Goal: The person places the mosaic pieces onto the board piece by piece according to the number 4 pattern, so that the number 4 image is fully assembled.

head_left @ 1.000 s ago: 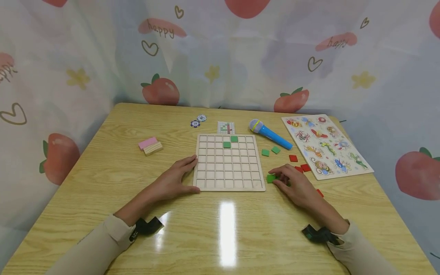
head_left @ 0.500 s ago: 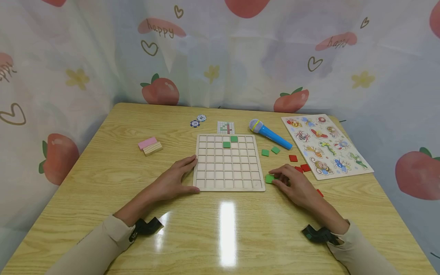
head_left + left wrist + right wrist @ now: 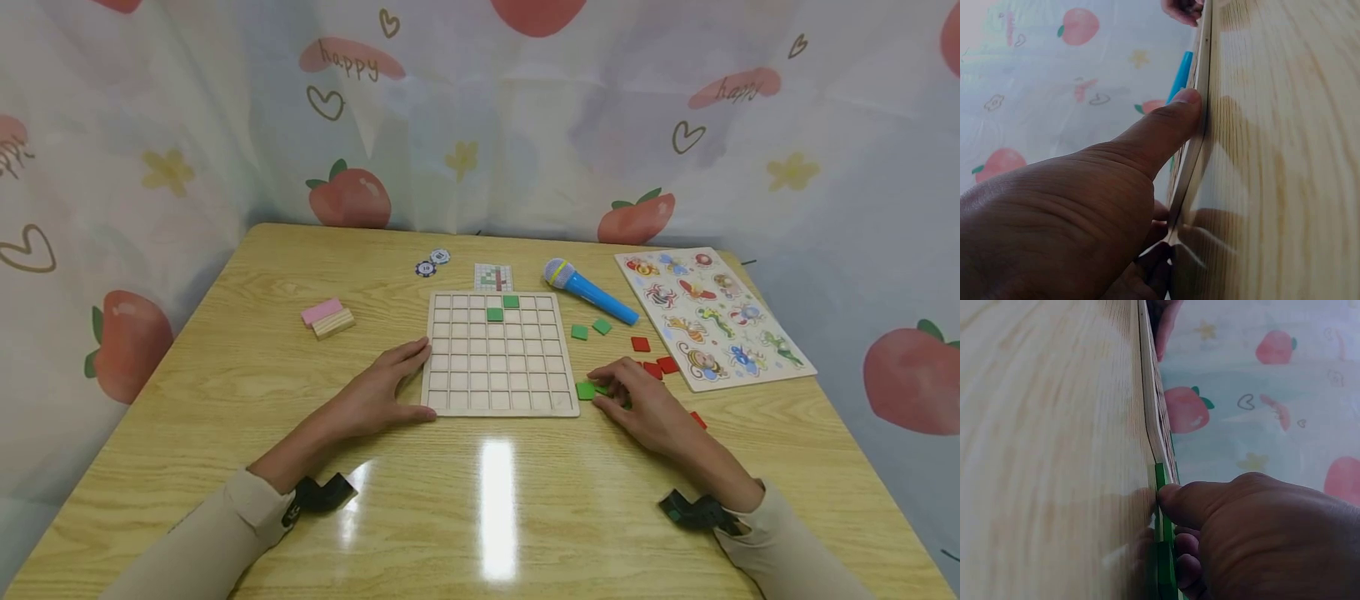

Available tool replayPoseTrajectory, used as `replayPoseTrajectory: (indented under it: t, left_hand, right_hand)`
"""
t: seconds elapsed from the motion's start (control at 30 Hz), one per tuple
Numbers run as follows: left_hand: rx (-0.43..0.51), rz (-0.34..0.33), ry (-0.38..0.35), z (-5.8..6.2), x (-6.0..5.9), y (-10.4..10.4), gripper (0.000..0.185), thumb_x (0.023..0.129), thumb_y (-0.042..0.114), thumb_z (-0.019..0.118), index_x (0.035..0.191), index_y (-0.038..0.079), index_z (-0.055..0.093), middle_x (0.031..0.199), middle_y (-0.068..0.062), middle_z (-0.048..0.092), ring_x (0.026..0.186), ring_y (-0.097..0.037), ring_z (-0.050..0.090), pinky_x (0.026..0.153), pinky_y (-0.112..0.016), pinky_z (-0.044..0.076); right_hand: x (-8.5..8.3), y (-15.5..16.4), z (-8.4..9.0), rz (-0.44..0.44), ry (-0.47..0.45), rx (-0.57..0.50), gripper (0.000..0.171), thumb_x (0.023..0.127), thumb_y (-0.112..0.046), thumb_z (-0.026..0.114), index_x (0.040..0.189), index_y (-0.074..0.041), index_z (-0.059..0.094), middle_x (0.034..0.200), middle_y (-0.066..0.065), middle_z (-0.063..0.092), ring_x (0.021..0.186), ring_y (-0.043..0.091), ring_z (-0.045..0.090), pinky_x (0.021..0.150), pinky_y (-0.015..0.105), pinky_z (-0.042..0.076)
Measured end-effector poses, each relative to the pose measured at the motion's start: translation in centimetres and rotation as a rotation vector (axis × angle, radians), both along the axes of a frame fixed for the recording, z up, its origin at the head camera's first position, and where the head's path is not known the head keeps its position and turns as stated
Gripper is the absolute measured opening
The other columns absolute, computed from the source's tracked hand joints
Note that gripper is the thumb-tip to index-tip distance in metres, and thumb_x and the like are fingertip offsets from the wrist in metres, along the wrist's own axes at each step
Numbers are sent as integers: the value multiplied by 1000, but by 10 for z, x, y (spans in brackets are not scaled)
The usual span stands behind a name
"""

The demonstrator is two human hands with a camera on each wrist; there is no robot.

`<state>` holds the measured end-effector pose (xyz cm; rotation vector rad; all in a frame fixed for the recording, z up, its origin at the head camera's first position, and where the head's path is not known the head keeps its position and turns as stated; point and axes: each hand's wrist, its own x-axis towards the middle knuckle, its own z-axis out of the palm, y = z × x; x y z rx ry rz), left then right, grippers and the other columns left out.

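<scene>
A strawberry-print curtain (image 3: 480, 117), thin and creased, fills the upper half of the frame behind a pale wood-grain counter (image 3: 480, 517), its glossy top throwing back a bar of light at lower centre; at centre lies the square wooden grid board (image 3: 497, 354), flat and cut into small square cells, two green tiles (image 3: 502, 308) seated near its upper edge; at right centre a flat animal peg puzzle (image 3: 712, 318) lies at an angle, and just left of it a blue plastic toy microphone (image 3: 588, 292) rests on its side; at left centre sit a pink block and a plain wooden block (image 3: 327, 317), touching; two poker chips (image 3: 432, 262) and a small pattern card (image 3: 493, 277) lie above the board; loose red tiles (image 3: 652, 357) and green tiles (image 3: 589, 330) scatter between board and puzzle. The left hand (image 3: 378, 393) lies spread and relaxed at the board's lower left corner, thumb along its near edge, apparently to steady it; the right hand (image 3: 637, 400) has its fingers curled, thumb and fingertips pinching a thin green square tile (image 3: 586, 390) flat on the counter just beside the board's lower right corner, seemingly to lift it.
</scene>
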<state>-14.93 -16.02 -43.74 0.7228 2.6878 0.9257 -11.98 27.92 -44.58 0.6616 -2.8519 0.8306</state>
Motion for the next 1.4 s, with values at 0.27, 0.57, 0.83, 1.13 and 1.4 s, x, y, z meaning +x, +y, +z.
replayPoseTrajectory:
  t: [0.27,0.57,0.83,1.13,1.4]
  left_hand:
    - [-4,14,-5,4,2,-4,107,87,46,88,168,7,30,180,-8,22,166,-38,22,129,-60,31]
    - [1,20,-7,3,3,-8,107,87,47,88,168,7,30,180,-7,22,166,-37,21,129,-60,31]
    - [-15,24,-8,3,3,-10,107,87,46,88,168,7,31,180,-7,22,166,-37,23,129,-59,31]
    - [-4,17,-6,1,3,-6,108,87,48,88,168,6,30,180,-7,22,165,-36,23,130,-57,31]
    - [-7,-6,-11,4,1,0,109,88,50,87,168,7,28,180,-6,21,166,-35,22,132,-55,30]
  right_hand:
    - [-2,-7,4,-13,-15,11,25,98,-14,78,123,-15,72,111,0,64,87,6,54,74,21,49]
    - [-8,-15,21,-26,-3,-122,30,98,-6,77,126,-11,69,112,4,70,92,8,65,83,20,57]
    - [-37,-65,50,84,-69,-112,28,100,-10,75,127,-10,68,120,7,74,100,20,72,90,46,63]
    - [-97,-143,62,202,-218,99,20,103,-16,71,118,-5,64,114,12,71,102,26,69,88,42,59]
    - [-126,-163,63,229,-269,207,25,103,-16,70,122,-1,65,112,13,71,100,24,68,91,43,57]
